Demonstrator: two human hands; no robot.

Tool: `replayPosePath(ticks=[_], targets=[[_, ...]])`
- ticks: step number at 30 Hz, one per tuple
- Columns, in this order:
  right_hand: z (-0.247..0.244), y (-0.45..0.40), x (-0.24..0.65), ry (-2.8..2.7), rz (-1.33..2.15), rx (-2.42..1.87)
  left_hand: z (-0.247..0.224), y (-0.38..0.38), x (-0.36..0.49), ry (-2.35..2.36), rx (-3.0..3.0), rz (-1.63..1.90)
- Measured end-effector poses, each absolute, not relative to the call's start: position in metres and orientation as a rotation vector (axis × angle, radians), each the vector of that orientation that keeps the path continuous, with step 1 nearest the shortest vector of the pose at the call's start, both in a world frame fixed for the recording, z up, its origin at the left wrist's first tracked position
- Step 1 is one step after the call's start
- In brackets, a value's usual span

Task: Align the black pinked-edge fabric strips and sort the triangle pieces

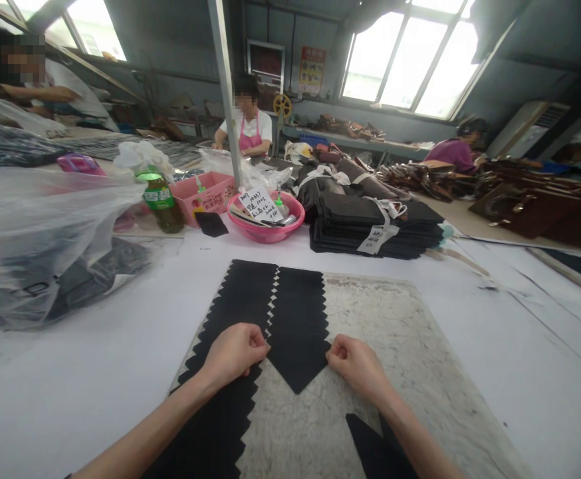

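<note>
A short black zigzag-edged piece point(298, 319) with a pointed near end lies on a worn grey board point(380, 319). My left hand point(240, 349) pinches its left edge, just above the point. On the opposite edge, my right hand point(353, 362) pinches it too, fingers closed. A longer black zigzag-edged strip point(211, 406) lies along the board's left side, partly under my left forearm. Near my right forearm is another dark pointed piece point(370, 442), partly hidden by the arm.
A pink basin point(265, 233) holds a handwritten card and small tools. Beside it stand a tied stack of black pieces point(370, 226), a pink box point(205, 199) and a green-labelled jar point(163, 203). Plastic-wrapped goods point(46, 253) lie left. Several people work behind.
</note>
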State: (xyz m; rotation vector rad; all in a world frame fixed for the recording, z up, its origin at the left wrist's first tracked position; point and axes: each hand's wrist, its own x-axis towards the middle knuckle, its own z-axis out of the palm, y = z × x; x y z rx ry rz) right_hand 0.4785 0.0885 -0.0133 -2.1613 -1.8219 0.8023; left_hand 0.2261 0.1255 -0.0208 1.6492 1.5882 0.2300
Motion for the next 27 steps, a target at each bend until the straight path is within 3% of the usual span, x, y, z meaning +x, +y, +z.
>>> replayPosePath(ticks=[27], targets=[[-0.0189, 0.0910, 0.4800, -1.840, 0.762, -2.213, -0.0230, 0.1247, 0.2251, 1.589, 1.637, 0.295]])
